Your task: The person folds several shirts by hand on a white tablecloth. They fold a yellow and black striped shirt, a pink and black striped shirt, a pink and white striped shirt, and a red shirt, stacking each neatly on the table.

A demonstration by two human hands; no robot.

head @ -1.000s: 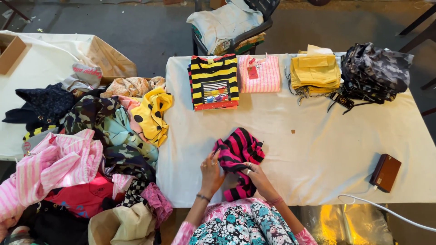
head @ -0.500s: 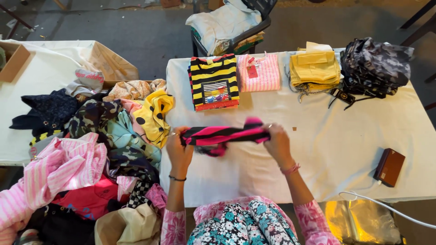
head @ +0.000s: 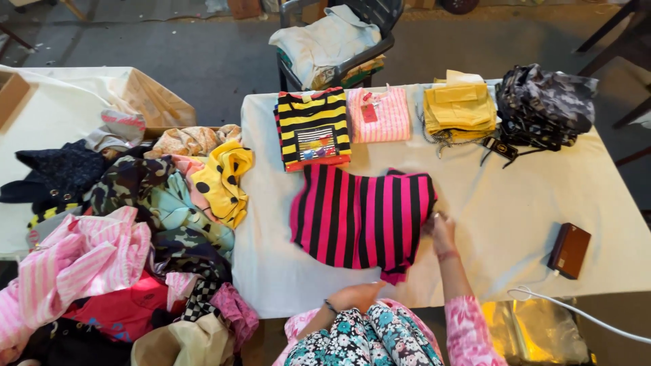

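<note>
Head view: my right hand [head: 442, 229] pinches the right edge of the pink-and-black striped shirt [head: 363, 215], spread flat on the white table [head: 502, 217]; my left hand [head: 356, 295], loosely curled and holding nothing, rests below its hem.

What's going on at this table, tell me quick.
A person is laying a pink and black striped garment flat on the white table. Their right hand touches its right edge; the left hand is at the near table edge. Folded clothes line the far side, and an unsorted clothes pile lies to the left.
</note>
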